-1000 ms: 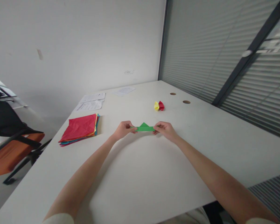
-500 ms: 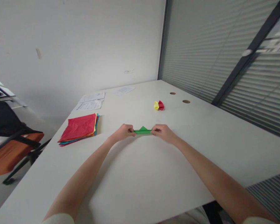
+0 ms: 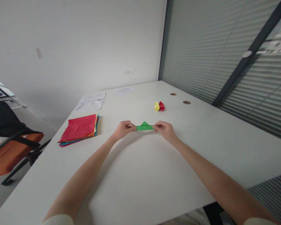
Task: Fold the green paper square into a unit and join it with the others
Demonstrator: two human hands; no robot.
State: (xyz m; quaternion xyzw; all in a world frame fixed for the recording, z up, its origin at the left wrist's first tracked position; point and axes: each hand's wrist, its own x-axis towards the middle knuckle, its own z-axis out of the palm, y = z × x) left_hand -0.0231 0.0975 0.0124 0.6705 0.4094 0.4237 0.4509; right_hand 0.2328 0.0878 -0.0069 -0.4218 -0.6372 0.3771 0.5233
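A green sheet of paper [image 3: 144, 127], folded into a narrow strip with a small triangular point standing above its middle, stretches between my two hands. My left hand [image 3: 124, 129] pinches the strip's left end between thumb and fingers. At the right end, my right hand [image 3: 164, 129] grips it the same way. Beyond the hands lie a folded yellow paper piece [image 3: 156, 106] and a folded red paper piece [image 3: 161, 106], side by side and touching. Whether the strip touches the table is hard to tell.
A stack of coloured paper sheets [image 3: 81, 127], red on top, lies at the left of the white table [image 3: 140, 181]. Printed papers [image 3: 90, 105] lie behind it. Two round holes [image 3: 186, 102] open near the right edge, beside the blinds. An orange chair [image 3: 14, 153] stands left.
Both hands have shifted slightly away from me with the green strip. More of the strip's flat front face shows now. The other papers have stayed put.
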